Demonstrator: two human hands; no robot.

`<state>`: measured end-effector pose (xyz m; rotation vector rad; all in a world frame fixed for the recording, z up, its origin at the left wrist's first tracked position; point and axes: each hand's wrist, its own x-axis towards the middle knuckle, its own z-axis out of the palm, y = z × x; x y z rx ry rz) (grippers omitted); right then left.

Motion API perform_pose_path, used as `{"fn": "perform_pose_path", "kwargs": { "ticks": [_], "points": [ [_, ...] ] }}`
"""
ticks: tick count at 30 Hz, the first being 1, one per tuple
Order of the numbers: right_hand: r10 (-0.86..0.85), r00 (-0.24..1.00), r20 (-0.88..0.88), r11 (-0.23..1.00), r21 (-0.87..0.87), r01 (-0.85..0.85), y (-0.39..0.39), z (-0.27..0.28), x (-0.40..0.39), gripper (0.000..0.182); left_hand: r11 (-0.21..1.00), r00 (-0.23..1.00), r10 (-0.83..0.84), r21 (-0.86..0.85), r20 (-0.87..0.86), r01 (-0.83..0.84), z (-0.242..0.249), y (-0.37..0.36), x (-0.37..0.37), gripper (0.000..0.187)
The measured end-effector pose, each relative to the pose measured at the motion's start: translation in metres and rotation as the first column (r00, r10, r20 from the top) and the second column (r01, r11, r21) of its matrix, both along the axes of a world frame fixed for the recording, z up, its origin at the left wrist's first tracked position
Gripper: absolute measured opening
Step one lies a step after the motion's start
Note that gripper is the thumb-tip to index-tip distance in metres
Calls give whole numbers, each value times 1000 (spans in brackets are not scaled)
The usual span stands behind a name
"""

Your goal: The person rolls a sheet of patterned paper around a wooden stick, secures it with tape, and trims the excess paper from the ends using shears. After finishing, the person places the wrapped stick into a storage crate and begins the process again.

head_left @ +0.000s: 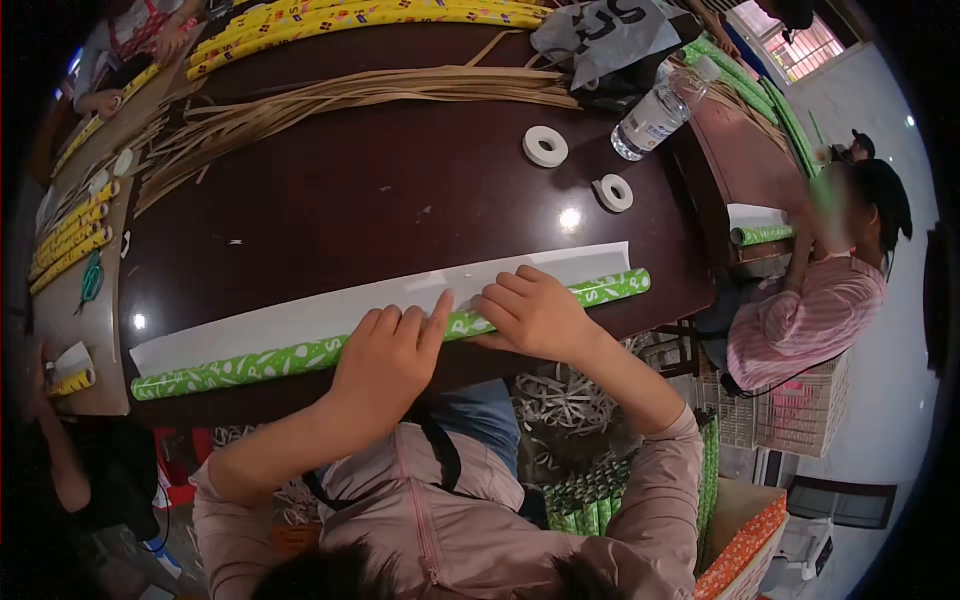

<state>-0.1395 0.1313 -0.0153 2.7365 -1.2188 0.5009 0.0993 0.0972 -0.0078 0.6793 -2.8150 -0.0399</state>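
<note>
A long roll of green wrapping paper with a white print lies across the near side of the dark table. Its loose white inner side spreads flat beyond the roll. My left hand is closed over the middle of the roll, its index finger pointing out over the white sheet. Just to the right, my right hand grips the same roll with fingers curled over its top. Both palms are turned down, so the undersides of my fingers are hidden.
Two white tape rolls and a water bottle stand beyond the paper. Brown paper strips, yellow rolls and a grey plastic bag line the far side. Green-handled scissors lie left. A co-worker sits right.
</note>
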Motion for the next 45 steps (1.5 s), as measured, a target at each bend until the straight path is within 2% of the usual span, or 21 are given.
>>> {"fn": "perform_pose_path", "kwargs": {
  "ticks": [2, 5, 7, 9, 10, 11, 13, 14, 15, 17, 18, 20, 21, 23, 26, 28, 30, 33, 36, 42, 45],
  "points": [
    [-12, 1000, 8, 999, -33, 13, 1, -1, 8, 36, 999, 998, 31, -36, -62, -33, -14, 2, 7, 52],
    [-56, 998, 16, 998, 38, 56, 3, 12, 18, 42, 998, 988, 41, -47, -152, -49, -21, 4, 15, 47],
    [-63, 994, 90, 959, 282, 35, 0, 29, 18, 46, 999, 984, 29, -29, -178, -35, -22, 4, 19, 46],
    [-120, 959, 258, 951, 308, 36, -11, 37, 9, 49, 1000, 976, 24, 6, -218, -23, -20, 5, 21, 44],
    [-218, 949, 228, 948, 282, 150, -17, 38, 4, 40, 1000, 975, 29, 6, -218, -28, -20, 5, 21, 44],
    [-214, 950, 227, 948, 283, 146, -26, 34, -2, 40, 999, 973, 37, 21, -228, -34, -20, 5, 20, 44],
    [-308, 936, 168, 856, 480, 195, -39, 27, -8, 27, 999, 971, 43, 31, -233, -37, -20, 6, 19, 44],
    [-248, 959, 140, 885, 436, 165, -40, 25, -8, 14, 999, 968, 50, 31, -247, -43, -21, 6, 19, 44],
    [-244, 960, 139, 886, 435, 162, -43, 24, -8, 14, 998, 963, 59, 33, -262, -52, -22, 6, 18, 44],
    [-171, 961, 217, 808, 589, 11, -53, 22, -8, 13, 998, 964, 68, 35, -256, -61, -22, 6, 18, 44],
    [-170, 961, 219, 806, 591, 8, -56, 24, -7, 13, 998, 967, 66, 37, -247, -59, -22, 6, 19, 45],
    [-344, 922, 178, 525, 850, 32, -63, 33, -6, 9, 999, 968, 52, 17, -246, -49, -26, 5, 21, 45],
    [-343, 922, 181, 527, 849, 30, -64, 30, -6, 9, 999, 968, 42, 0, -249, -43, -25, 4, 20, 46],
    [-435, 785, 442, 507, 840, -192, -62, 20, -8, 9, 999, 970, 43, 42, -240, -34, -18, 5, 21, 47],
    [-498, 713, 493, 451, 850, -273, -59, 10, -11, 7, 996, 969, 41, 82, -245, -21, -19, 9, 23, 48],
    [-504, 700, 506, 447, 846, -289, -56, 9, -10, 6, 997, 967, 31, 78, -252, -11, -20, 13, 23, 49],
    [-512, 686, 518, 445, 842, -304, -53, 8, -9, 5, 981, 952, 133, 172, -277, -87, -18, 16, 20, 46],
    [-502, 680, 535, 462, 830, -311, -50, 6, -10, 5, 972, 892, 225, 153, -392, -177, -16, 16, 9, 42],
    [-506, 673, 539, 446, 832, -331, -48, 4, -11, 4, 966, 876, 257, 118, -408, -228, -2, 7, -14, 37],
    [-485, 677, 553, 473, 818, -328, -48, 8, -13, 6, 957, 903, 270, 193, -335, -215, -5, -6, -31, 29],
    [-499, 681, 537, 437, 834, -337, -48, 12, -11, 9, 937, 888, 306, 275, -342, -217, -5, -7, -30, 25]
  ]
}}
